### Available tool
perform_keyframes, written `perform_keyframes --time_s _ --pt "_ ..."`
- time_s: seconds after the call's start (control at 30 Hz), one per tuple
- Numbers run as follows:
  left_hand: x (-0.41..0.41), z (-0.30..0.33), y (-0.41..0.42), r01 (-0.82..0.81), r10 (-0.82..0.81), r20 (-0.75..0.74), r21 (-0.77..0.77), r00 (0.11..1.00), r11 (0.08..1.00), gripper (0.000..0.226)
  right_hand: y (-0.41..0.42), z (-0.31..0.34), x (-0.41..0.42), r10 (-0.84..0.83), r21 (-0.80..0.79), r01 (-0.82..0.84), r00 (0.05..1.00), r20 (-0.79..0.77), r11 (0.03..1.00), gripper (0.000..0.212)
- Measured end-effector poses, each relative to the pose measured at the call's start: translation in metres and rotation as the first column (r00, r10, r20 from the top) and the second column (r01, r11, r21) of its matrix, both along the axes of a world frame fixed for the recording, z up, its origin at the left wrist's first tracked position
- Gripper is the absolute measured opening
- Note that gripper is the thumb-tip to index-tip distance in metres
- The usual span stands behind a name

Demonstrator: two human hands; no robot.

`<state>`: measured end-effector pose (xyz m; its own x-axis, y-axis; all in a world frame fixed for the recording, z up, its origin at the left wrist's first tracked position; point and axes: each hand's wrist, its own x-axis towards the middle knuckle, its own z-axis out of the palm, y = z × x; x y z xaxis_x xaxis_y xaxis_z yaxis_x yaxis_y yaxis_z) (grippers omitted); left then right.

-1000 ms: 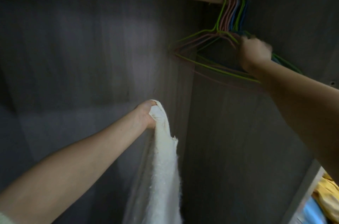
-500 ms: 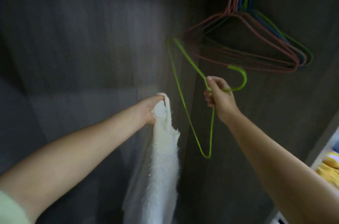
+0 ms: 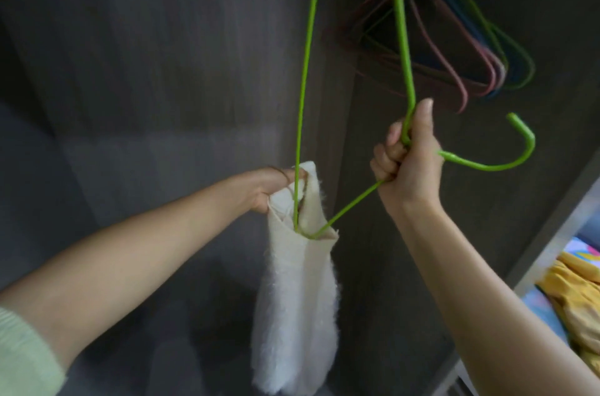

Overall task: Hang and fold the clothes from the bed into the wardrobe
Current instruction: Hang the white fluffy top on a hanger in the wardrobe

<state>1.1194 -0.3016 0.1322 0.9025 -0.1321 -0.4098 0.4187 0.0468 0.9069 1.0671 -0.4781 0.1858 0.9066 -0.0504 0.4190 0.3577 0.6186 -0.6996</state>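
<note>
Wardrobe (image 3: 162, 71) interior dark, grey panels. Left hand (image 3: 276, 184) grips top edge of white fuzzy garment (image 3: 298, 314), holding its opening wide; garment hangs straight down inside wardrobe. Right hand (image 3: 406, 165) fist closed round neck of green hanger (image 3: 306, 71), hook pointing right. One corner of hanger sits inside garment opening; rest runs up out of view. Spare hangers (image 3: 454, 38), pink, blue, green, bunched upper right, blurred. Yellow clothing (image 3: 578, 298) lower right, outside wardrobe.
</note>
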Motion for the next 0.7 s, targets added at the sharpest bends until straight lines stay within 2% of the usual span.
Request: perform_keyframes --time_s 0.1,0.17,0.27,0.37,0.43,0.53,0.67,0.7 --pt "-0.005 0.018 0.006 0.009 -0.008 0.055 -0.01 0.998 1.0 0.038 0.003 -0.03 0.0 -0.023 -0.213 0.019 1.0 -0.017 0.977 0.054" --pt "-0.006 0.031 0.017 -0.037 0.04 0.094 -0.033 0.995 0.999 0.044 0.0 -0.051 -0.001 0.016 -0.428 -0.029 0.999 -0.034 0.903 0.052" --pt "-0.009 0.042 0.035 -0.142 0.144 0.117 -0.026 0.983 0.99 0.038 -0.014 -0.061 -0.007 0.142 -0.637 -0.177 0.984 -0.107 0.75 0.042" --pt "-0.009 0.033 0.05 -0.274 0.276 0.085 -0.032 0.957 0.961 0.032 -0.032 -0.055 -0.014 0.151 -0.812 -0.234 0.972 -0.181 0.534 0.045" --pt "-0.008 0.021 0.053 -0.386 0.389 0.046 -0.052 0.92 0.921 0.031 -0.044 -0.053 -0.021 0.11 -0.885 -0.271 0.963 -0.247 0.378 0.047" --pt "-0.009 0.003 0.044 -0.472 0.477 0.058 -0.078 0.877 0.878 0.031 -0.054 -0.052 -0.029 0.021 -0.947 -0.301 0.954 -0.3 0.111 0.048" --pt "-0.017 -0.019 0.023 -0.466 0.427 0.263 0.107 0.865 0.878 0.013 -0.066 -0.051 -0.037 -0.038 -0.929 -0.365 0.931 -0.363 -0.064 0.05" --pt "-0.02 -0.02 0.019 -0.465 0.41 0.31 0.128 0.858 0.876 0.014 -0.067 -0.054 -0.041 -0.029 -0.917 -0.358 0.933 -0.359 -0.177 0.048"
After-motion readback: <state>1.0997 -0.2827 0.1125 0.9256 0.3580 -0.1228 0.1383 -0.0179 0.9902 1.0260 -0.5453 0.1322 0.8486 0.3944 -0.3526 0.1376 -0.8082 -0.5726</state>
